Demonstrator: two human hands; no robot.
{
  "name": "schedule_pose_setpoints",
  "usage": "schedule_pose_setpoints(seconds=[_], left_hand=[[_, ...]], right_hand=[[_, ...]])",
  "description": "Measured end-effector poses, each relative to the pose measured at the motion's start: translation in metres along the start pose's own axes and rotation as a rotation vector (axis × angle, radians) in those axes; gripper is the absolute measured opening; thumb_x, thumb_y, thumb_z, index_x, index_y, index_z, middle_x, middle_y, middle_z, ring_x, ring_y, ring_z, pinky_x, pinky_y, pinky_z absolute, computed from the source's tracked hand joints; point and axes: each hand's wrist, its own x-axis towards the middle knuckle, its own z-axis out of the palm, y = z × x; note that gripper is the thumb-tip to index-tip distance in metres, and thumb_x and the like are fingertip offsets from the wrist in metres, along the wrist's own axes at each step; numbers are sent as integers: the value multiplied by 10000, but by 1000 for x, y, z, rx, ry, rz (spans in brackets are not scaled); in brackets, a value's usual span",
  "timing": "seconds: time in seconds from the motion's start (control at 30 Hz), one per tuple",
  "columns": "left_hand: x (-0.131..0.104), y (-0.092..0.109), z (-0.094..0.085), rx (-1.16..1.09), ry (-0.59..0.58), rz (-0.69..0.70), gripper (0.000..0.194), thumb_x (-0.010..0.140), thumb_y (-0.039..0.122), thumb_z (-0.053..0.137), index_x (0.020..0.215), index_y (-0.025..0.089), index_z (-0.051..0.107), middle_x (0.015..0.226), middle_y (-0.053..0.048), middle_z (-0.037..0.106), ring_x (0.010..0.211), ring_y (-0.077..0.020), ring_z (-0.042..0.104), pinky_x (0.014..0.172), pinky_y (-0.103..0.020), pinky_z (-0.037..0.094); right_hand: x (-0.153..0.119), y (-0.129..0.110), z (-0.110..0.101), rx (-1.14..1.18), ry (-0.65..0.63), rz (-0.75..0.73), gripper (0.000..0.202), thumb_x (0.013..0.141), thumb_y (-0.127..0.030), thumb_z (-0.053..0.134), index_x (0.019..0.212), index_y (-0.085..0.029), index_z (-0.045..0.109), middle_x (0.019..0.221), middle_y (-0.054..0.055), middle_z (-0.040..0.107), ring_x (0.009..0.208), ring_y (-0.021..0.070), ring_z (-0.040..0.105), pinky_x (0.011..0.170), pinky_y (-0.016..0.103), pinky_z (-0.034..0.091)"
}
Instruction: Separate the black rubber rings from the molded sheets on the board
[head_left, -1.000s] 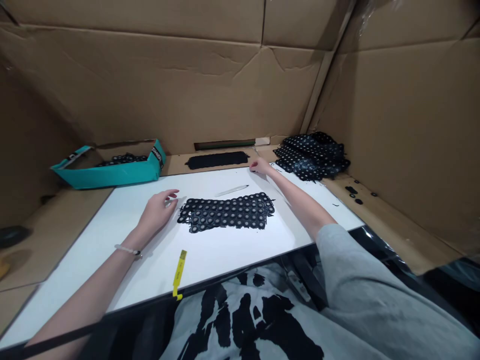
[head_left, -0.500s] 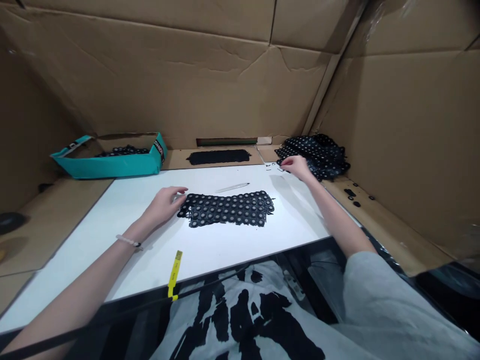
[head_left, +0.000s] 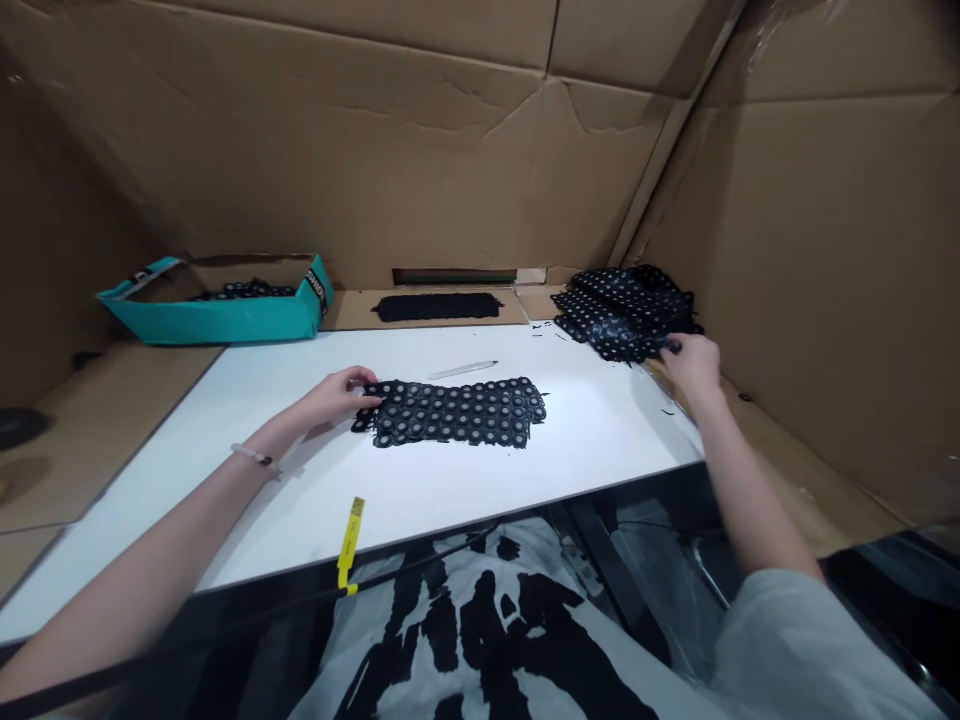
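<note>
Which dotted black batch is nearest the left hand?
The batch on the white board, at the left hand; the heap at right and the boxed pieces lie farther off.

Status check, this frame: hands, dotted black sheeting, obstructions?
Left hand at left end of dotted black sheeting. Right hand at near right edge of black pile, grip unclear. Sheeting on white board; pen-like tool just beyond it.

Black, pale-dotted sheeting [head_left: 454,412], perhaps layered, lies flat on the white board [head_left: 442,500]; similar sheets [head_left: 619,308] are heaped beyond, rightward.
</note>
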Motion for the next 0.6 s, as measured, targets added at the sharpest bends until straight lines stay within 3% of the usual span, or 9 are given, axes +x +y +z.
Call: schedule_pose_setpoints(seconds=[0.03,0.17,0.27,0.4,0.5,0.6], left_hand=[[-2,2,0,-69,-2,-22,510,601,559,764,951,205,653,902,-41,702,880,-235,647,752,-302,499],[-16,21,-3,-299,-15,-53,571,582,544,812,999,191,648,938,-57,710,878,-226,662,744,-309,522],[-26,36,-9,-396,-66,-91,617,599,588,808,1051,190,675,1008,-89,724,910,-250,672,751,-337,543],[-32,41,-10,-454,-52,-135,599,582,577,824,1006,180,679,981,-88,721,869,-238,669,717,-327,536],[-31,37,-4,-432,10,-145,547,617,568,787,983,179,668,923,-59,707,795,-198,646,638,-276,494],[-31,36,5,-391,51,-146,492,652,542,748,976,183,655,816,-28,678,693,-167,605,542,-238,416]], right_hand=[[-3,-27,5,56,-67,-37,345,815,-214,613,1106,-122,773,1091,191,750,958,303,699,960,420,520],[-26,-140,35,325,-592,-359,312,862,-268,650,1139,-171,755,1174,116,746,940,227,697,920,337,527],[-42,-193,56,365,-743,-498,318,823,-267,715,1123,-168,747,1095,104,755,869,195,678,865,306,520],[-44,-210,61,292,-886,-443,208,781,-240,728,971,-156,740,855,42,732,778,163,642,750,253,484],[-42,-209,48,275,-1017,-442,116,764,-269,726,812,-169,691,787,23,694,737,155,600,695,248,448],[-43,-207,27,418,-1059,-415,207,792,-372,690,856,-183,637,767,8,653,691,140,541,644,252,422]])
